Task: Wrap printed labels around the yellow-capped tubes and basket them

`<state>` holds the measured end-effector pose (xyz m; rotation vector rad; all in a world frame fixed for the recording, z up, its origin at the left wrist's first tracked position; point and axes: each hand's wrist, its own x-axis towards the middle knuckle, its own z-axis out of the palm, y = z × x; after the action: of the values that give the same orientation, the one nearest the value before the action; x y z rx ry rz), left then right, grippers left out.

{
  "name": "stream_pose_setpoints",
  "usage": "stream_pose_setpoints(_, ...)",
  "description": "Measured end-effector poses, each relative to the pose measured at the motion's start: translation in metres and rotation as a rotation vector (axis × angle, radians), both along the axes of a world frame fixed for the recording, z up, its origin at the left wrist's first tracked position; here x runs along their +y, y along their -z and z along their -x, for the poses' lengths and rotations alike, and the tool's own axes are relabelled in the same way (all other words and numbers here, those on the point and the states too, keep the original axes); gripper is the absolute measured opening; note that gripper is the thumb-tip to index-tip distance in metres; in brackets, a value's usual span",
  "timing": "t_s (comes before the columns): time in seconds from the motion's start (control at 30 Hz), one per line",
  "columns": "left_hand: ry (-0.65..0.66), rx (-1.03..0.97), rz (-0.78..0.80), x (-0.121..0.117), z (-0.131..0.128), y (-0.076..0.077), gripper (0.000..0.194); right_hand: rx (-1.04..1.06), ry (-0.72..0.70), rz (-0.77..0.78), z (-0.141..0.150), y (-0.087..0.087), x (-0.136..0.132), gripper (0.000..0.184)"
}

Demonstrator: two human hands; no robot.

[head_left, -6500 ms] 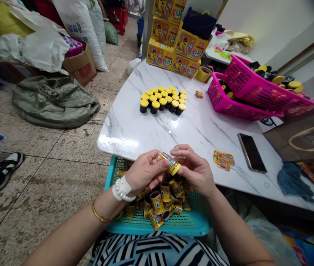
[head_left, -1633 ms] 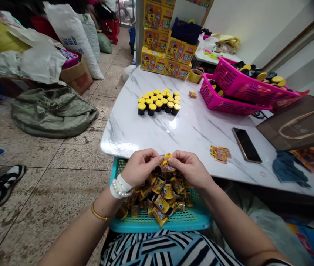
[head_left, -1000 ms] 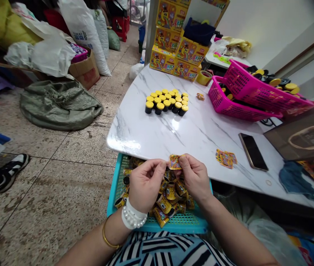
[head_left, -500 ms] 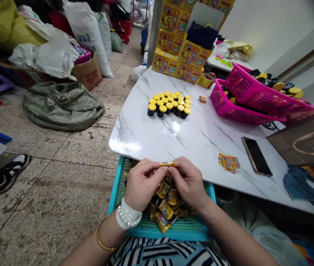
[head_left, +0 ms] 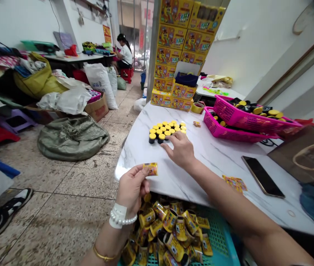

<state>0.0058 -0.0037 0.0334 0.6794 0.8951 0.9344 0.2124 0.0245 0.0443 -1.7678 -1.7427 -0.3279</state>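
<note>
My left hand [head_left: 131,186] pinches a small yellow printed label sleeve [head_left: 152,169] between thumb and fingers, just over the table's front edge. Farther forward, my right hand [head_left: 182,150] is at the near right side of a cluster of small black pots with yellow lids [head_left: 161,136]. Its thumb and fingers are apart, and no pot shows between them, though the hand covers part of the cluster. Below both hands, a teal basket [head_left: 222,236] holds many pots wrapped in yellow printed sleeves [head_left: 175,240]. Flat yellow labels [head_left: 233,183] lie on the table right of my right forearm.
A phone [head_left: 262,176] and a brown paper bag [head_left: 303,153] are at the right of the marble-patterned table [head_left: 201,184]. Stacked pink baskets [head_left: 237,135] of pots, a tape roll [head_left: 197,108] and yellow cartons [head_left: 170,57] stand behind. Another person [head_left: 125,53] sits far back.
My hands have parted. The right one let go of the yellow sleeve and reached forward to the pots; the left keeps the sleeve. The view has tilted up, showing more of the room.
</note>
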Motion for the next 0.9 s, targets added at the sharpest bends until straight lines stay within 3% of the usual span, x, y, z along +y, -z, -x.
stream_pose_setpoints(0.13,0.045,-0.091,0.072,0.015,-0.004,-0.010,0.046,-0.248,0.093,0.121,-0.012,0.009,0.046,0.027)
stream_pose_setpoints(0.27,0.060,-0.193,0.135,0.023,-0.004,-0.009,0.038,-0.167,0.012,0.096,-0.006,0.014,0.045,0.020)
stream_pose_setpoints(0.33,0.035,-0.238,0.150,0.026,-0.003,-0.006,0.033,0.100,-0.070,0.091,-0.003,0.009,0.031,0.022)
stream_pose_setpoints(0.5,0.032,-0.283,0.201,0.029,-0.008,0.000,0.020,1.172,-0.370,0.224,0.005,-0.014,-0.020,0.039)
stream_pose_setpoints(0.6,0.069,-0.310,0.211,0.028,-0.016,-0.001,0.017,1.446,-0.417,0.266,0.012,-0.017,-0.043,0.034)
stream_pose_setpoints(0.77,0.104,-0.349,0.245,0.024,-0.024,-0.008,0.013,1.368,-0.327,0.150,0.018,-0.006,-0.055,0.029)
stream_pose_setpoints(0.9,0.096,-0.346,0.239,0.022,-0.026,-0.009,0.014,1.070,-0.278,0.097,0.021,-0.009,-0.064,0.025)
